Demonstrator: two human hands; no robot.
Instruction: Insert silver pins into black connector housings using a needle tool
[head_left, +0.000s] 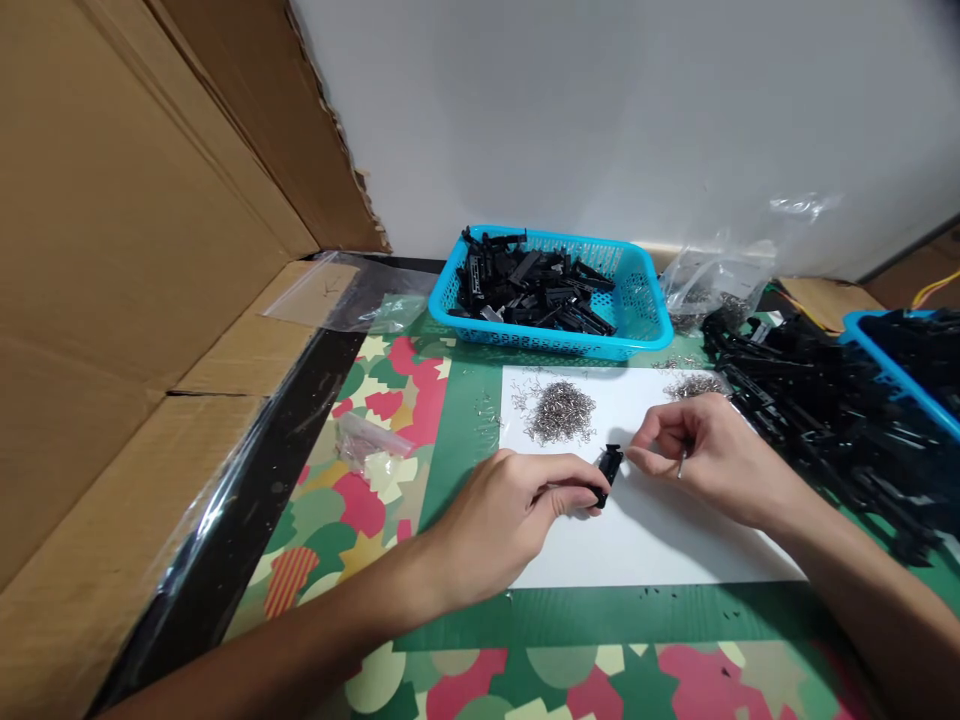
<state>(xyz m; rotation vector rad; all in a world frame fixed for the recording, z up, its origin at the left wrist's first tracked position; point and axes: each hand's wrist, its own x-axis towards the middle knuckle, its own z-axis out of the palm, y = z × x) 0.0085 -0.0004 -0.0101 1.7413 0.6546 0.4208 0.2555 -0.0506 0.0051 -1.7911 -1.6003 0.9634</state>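
My left hand (517,515) pinches a small black plastic part (610,466) between thumb and fingers, above a white sheet of paper (660,545). Just to the right, my right hand (694,455) is closed, its thumb and index fingertips pinched close beside the part; whether they touch it or hold something tiny I cannot tell. A thin metal tool (682,460) pokes out from under its curled fingers. On the paper behind the part lies a heap of small bent wire pieces (562,412), like tiny springs. A smaller wire heap (696,385) sits behind my right hand.
A blue basket (555,345) of black plastic parts stands at the back. Many long black parts (817,430) are piled at the right, beside another blue basket (900,360). Plastic bags (724,275) lie behind. Cardboard (112,250) walls the left side.
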